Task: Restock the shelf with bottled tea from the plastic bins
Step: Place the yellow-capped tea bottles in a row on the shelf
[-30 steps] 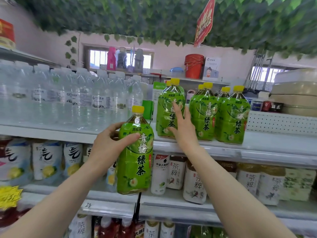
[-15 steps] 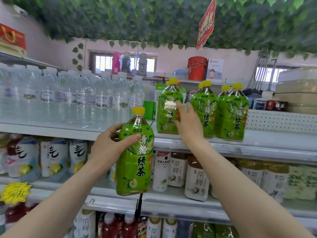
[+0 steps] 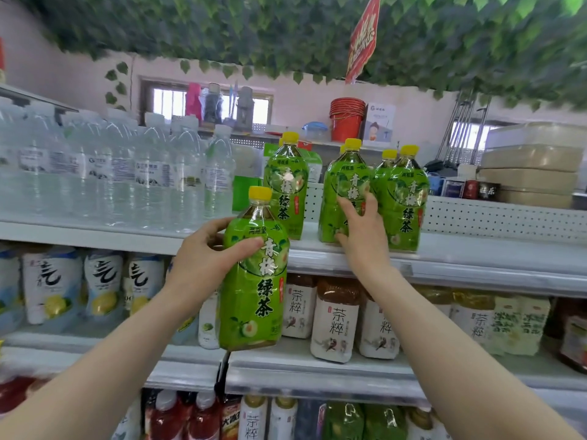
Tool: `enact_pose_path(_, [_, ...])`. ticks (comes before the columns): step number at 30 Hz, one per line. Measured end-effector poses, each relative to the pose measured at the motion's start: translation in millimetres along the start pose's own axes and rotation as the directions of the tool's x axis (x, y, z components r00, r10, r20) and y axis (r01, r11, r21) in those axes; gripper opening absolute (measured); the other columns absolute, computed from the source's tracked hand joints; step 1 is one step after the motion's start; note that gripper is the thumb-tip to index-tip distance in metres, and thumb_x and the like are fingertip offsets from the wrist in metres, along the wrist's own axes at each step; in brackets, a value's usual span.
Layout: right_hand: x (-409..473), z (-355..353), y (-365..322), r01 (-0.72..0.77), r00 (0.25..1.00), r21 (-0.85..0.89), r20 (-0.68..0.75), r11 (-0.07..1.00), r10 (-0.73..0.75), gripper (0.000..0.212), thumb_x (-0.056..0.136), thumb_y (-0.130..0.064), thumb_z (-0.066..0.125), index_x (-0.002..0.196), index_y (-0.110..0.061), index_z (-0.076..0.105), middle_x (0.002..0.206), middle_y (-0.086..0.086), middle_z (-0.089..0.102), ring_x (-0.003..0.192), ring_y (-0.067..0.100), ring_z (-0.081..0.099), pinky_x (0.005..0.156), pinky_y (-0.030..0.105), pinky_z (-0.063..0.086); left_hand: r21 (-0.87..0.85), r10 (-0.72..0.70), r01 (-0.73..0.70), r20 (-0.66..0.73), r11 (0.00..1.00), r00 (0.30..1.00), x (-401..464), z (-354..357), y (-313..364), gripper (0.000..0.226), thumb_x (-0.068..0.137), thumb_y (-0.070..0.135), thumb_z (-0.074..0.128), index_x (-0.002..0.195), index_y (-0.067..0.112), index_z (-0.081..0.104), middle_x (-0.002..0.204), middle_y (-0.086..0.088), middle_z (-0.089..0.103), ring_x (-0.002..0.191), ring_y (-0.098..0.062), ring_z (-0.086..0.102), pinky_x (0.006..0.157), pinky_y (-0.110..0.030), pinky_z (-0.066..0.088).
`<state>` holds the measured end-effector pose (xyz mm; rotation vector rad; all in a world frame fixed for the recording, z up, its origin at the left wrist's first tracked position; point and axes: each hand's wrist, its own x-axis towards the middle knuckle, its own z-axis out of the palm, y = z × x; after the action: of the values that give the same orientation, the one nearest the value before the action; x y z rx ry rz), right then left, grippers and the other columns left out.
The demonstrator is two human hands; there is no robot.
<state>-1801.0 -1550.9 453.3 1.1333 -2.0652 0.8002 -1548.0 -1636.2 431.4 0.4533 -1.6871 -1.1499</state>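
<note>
My left hand (image 3: 203,258) grips a large green tea bottle (image 3: 254,281) with a yellow cap, held upright in front of the shelf edge, below the top shelf (image 3: 444,265). My right hand (image 3: 360,230) reaches onto the top shelf, and its fingers and thumb curl round the middle green tea bottle (image 3: 344,188). Another green bottle (image 3: 286,185) stands to the left of it with a gap between them. More green bottles (image 3: 403,198) stand close on the right. No plastic bins are in view.
Clear water bottles (image 3: 127,173) fill the top shelf's left half. White-labelled tea bottles (image 3: 335,319) line the shelf below. A perforated white panel (image 3: 502,214) runs behind the top shelf at right. Red buckets (image 3: 346,122) and stacked tubs (image 3: 530,166) stand farther back.
My right hand has left the left shelf bottle and moved right onto the middle one, so a gap has opened between the two. My left hand still holds its bottle.
</note>
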Motion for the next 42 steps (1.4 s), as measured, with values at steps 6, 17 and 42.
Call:
enact_pose_path(6, [11,5,-2,-0.011,1.0,-0.017,0.028,1.0,0.012,0.072,0.089,-0.007,0.07,0.148,-0.03,0.036,0.157,0.015,0.013,0.131,0.036,0.038,0.096,0.04,0.047,-0.023,-0.02,0.019,-0.025,1.0,0.999,13,11,-6,0.074,0.045,0.058,0.084,0.113,0.037,0.064,0.099,0.006,0.071,0.083,-0.007,0.071,0.078,-0.037,0.059])
enact_pose_path(17, [13,-4,-4,0.005,0.998,0.071,0.068,0.997,-0.01,0.045,0.104,-0.032,0.046,0.145,-0.014,0.048,0.153,0.014,0.041,0.146,0.032,0.026,0.117,0.043,0.026,-0.063,0.021,-0.022,-0.016,0.998,1.0,17,32,10,0.067,0.055,0.045,0.078,0.119,0.029,0.063,0.099,0.005,0.07,0.077,-0.001,0.07,0.063,-0.019,0.054])
enact_pose_path(42, [5,-67,-15,-0.161,0.978,0.407,-0.054,0.899,0.2,0.128,0.074,-0.049,0.081,0.157,-0.023,-0.013,0.157,0.008,0.03,0.137,0.03,0.042,0.109,0.043,0.037,0.576,0.366,-0.369,0.126,0.729,0.922,72,88,28,0.071,0.089,0.049,0.062,0.149,0.03,0.032,0.153,-0.002,0.033,0.138,-0.02,0.034,0.109,-0.033,0.029])
